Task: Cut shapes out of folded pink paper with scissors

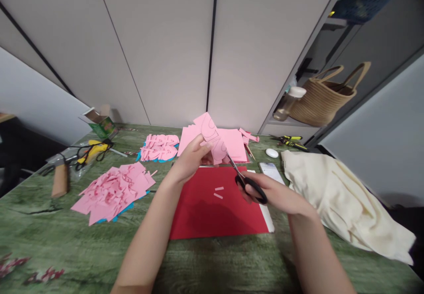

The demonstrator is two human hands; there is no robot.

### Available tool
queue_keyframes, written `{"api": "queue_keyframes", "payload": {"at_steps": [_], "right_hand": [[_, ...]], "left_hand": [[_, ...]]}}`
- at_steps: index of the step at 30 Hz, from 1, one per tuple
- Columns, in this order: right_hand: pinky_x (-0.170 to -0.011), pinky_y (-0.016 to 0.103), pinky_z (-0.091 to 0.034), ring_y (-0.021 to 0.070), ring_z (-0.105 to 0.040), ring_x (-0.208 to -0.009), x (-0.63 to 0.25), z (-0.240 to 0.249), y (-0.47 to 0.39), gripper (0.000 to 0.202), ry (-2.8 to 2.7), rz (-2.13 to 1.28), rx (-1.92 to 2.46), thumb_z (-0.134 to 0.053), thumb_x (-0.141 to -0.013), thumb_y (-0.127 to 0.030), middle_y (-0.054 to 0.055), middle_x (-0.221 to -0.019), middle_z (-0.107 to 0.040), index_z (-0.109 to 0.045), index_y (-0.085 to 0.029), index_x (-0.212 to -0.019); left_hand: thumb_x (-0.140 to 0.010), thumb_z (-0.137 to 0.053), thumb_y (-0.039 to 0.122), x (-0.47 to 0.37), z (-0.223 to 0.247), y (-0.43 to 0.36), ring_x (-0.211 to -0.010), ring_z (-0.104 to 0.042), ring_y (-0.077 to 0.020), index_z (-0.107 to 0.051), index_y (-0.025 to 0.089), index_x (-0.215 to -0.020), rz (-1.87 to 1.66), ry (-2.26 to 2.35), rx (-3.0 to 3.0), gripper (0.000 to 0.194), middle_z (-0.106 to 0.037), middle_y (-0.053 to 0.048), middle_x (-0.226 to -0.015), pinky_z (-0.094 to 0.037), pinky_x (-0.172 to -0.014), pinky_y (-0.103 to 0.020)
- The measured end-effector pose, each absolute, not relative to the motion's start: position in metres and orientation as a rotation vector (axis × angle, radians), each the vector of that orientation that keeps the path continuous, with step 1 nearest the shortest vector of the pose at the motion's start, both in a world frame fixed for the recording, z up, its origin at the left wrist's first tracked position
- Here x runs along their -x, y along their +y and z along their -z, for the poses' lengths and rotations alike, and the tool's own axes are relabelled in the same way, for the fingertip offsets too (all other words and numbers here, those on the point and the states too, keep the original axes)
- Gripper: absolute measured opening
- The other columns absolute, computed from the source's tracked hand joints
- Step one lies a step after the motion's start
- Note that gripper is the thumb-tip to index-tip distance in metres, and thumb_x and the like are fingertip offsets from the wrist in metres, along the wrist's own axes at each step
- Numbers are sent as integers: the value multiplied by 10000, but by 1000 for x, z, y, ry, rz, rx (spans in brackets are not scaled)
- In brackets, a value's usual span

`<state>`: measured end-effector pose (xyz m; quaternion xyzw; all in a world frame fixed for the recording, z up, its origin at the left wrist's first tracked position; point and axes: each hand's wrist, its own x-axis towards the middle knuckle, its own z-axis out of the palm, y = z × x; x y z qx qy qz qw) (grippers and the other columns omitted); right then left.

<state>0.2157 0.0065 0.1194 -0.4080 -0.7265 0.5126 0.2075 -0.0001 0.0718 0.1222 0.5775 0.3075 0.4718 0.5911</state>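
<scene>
My left hand (194, 158) pinches a piece of pink paper (209, 128) with curved outlines drawn on it, held up above the table. In my right hand (261, 190) is a pair of scissors (244, 181) with black handles; the fingers are wrapped round the handles. The blades point up and left, and their tips meet the lower right edge of the pink paper. Below both hands lies a red sheet (212, 216) with two small pale pink strips (218, 192) on it. Behind the held piece rests a stack of pink paper (236, 143).
Pink scraps (112, 188) are heaped at left, near cut-out pink shapes (159, 147). A hammer (60, 180), a yellow glue gun (96, 149) and a green box (103, 124) stand farther left. At right are a phone (270, 171), pliers (291, 142) and cream cloth (341, 196).
</scene>
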Motion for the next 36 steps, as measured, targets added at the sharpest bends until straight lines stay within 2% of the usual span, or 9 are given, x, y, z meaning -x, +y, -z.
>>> {"api": "queue_keyframes", "payload": {"at_steps": [8, 15, 22, 29, 32, 36], "right_hand": [[-484, 212, -342, 79, -418, -529, -211, -120, 7, 370, -2021, -1434, 1157, -374, -904, -507, -2, -703, -517, -495, -163, -840], [-497, 220, -350, 82, -435, -537, -209, -116, 7, 369, -2009, -1452, 1136, -350, -915, -503, 2, -715, -523, -490, -166, -857], [-528, 234, -326, 98, -398, -569, -207, -116, 6, 394, -1998, -1428, 1162, -341, -906, -529, -12, -666, -466, -463, -179, -770], [-545, 236, -316, 100, -377, -588, -207, -115, 5, 373, -1990, -1386, 1194, -364, -900, -524, -19, -661, -440, -446, -183, -774], [-543, 237, -315, 98, -369, -587, -207, -113, 7, 373, -1970, -1402, 1186, -374, -894, -529, -22, -660, -431, -434, -183, -770], [-549, 239, -323, 99, -382, -592, -207, -110, 9, 373, -1937, -1402, 1192, -383, -889, -533, -24, -657, -433, -432, -183, -769]], "left_hand": [[-801, -516, 316, 2, -130, 66, -575, -612, -161, -566, 204, -955, -1095, 802, -1521, 197, -660, -37, -717, -477, -528, -259], [-820, -478, 314, 3, -132, 64, -613, -624, -167, -542, 193, -1058, -1081, 833, -1575, 274, -664, -39, -757, -486, -549, -261], [-811, -504, 319, 3, -133, 63, -623, -628, -174, -555, 197, -1086, -1089, 835, -1544, 306, -672, -45, -789, -479, -552, -262], [-798, -526, 326, 2, -132, 63, -597, -618, -168, -573, 200, -1069, -1129, 817, -1514, 303, -664, -40, -774, -472, -536, -262], [-803, -522, 336, 3, -132, 63, -605, -611, -165, -581, 197, -1006, -1123, 815, -1521, 253, -651, -32, -752, -464, -536, -257], [-795, -538, 311, 5, -130, 66, -569, -549, -121, -573, 182, -769, -1181, 849, -1574, 136, -581, 3, -655, -408, -520, -219]]}}
